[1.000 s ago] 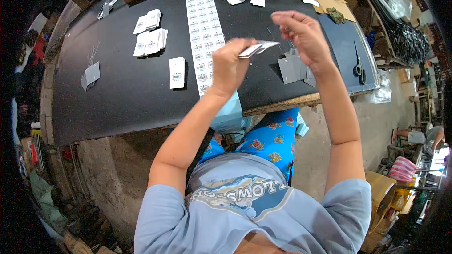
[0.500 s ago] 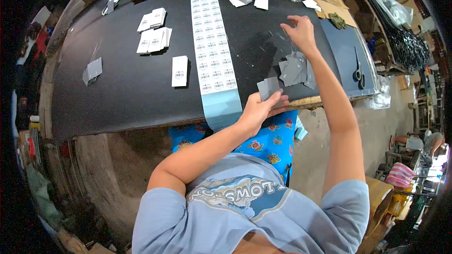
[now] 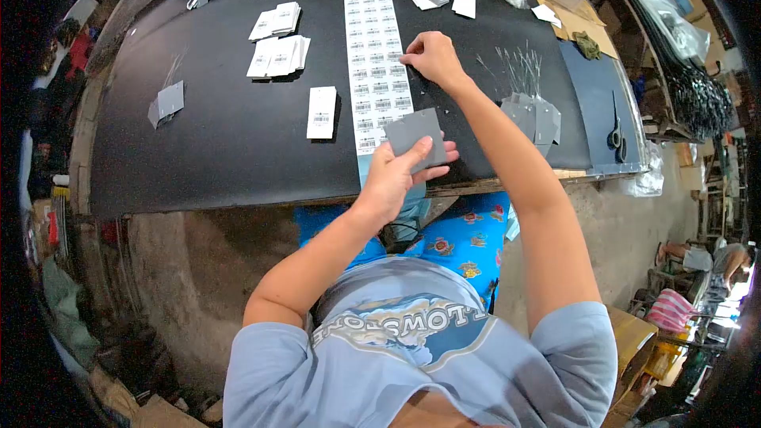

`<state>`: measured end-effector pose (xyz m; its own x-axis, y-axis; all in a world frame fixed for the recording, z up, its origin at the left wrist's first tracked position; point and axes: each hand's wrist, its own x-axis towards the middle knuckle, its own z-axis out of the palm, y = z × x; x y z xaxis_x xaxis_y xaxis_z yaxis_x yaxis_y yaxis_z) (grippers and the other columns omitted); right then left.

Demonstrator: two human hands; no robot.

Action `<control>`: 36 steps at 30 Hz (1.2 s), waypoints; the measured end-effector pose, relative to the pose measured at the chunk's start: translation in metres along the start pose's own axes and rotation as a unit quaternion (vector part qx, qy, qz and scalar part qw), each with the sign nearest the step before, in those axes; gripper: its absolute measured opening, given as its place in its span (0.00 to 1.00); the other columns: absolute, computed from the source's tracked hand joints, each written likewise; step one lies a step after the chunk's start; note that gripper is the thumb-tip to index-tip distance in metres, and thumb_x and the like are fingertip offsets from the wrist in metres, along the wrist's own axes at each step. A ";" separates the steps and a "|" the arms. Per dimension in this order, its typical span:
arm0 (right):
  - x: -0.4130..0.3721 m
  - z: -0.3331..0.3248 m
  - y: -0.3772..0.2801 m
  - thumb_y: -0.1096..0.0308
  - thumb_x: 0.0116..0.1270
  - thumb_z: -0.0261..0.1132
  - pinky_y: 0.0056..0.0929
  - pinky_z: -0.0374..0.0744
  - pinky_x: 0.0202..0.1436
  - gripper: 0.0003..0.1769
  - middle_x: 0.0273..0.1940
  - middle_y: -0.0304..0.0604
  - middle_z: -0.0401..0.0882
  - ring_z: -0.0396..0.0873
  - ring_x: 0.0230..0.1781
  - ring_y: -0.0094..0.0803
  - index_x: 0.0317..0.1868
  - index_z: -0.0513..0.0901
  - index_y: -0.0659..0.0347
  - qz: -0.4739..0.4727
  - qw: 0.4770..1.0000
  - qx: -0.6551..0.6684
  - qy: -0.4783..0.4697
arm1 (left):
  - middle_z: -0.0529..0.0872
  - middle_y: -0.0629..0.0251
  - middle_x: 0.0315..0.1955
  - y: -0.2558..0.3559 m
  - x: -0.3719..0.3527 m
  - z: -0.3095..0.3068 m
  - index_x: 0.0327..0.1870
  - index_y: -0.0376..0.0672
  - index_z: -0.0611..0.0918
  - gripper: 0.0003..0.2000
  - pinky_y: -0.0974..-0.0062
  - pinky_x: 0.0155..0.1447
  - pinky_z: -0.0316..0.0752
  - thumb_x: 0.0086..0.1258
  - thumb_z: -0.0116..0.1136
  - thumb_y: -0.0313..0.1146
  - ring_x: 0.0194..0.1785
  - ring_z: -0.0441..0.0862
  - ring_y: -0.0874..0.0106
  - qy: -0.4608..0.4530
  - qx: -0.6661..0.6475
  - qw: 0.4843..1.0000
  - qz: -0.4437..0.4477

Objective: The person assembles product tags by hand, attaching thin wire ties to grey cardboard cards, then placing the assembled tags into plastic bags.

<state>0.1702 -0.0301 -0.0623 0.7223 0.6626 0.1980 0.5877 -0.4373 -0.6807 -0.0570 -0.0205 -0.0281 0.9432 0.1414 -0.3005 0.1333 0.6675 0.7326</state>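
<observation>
- Left grip [image 3: 394, 177] pinches gray cards [image 3: 415, 135] above the strip's [image 3: 372, 55] near end.
- Right grip [image 3: 435, 58]: fingertips together at the strip's right edge.
- White tags [image 3: 277, 57] lie on the desk [image 3: 214, 139], left of the strip.

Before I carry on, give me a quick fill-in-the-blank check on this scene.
The left hand holds cards coloured ____.
The right hand has its fingertips at the ____ edge of the label strip.
Near the right end of the table lies a pair of ____.

Missing words: gray; right; scissors.
</observation>
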 end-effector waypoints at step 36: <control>-0.086 -0.077 -0.084 0.80 0.60 0.62 0.16 0.64 0.22 0.31 0.23 0.36 0.73 0.67 0.20 0.17 0.63 0.62 0.63 -0.005 0.947 0.304 -0.104 | 0.86 0.63 0.37 0.027 0.036 -0.027 0.46 0.34 0.82 0.10 0.76 0.46 0.80 0.65 0.59 0.24 0.41 0.83 0.75 0.118 0.295 0.915 0.248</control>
<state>0.0863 -0.0974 0.0326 0.5937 0.7975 0.1071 0.2303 -0.0410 -0.9722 -0.0279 0.0225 -0.0359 0.8495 0.5203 0.0871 -0.0874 -0.0240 0.9959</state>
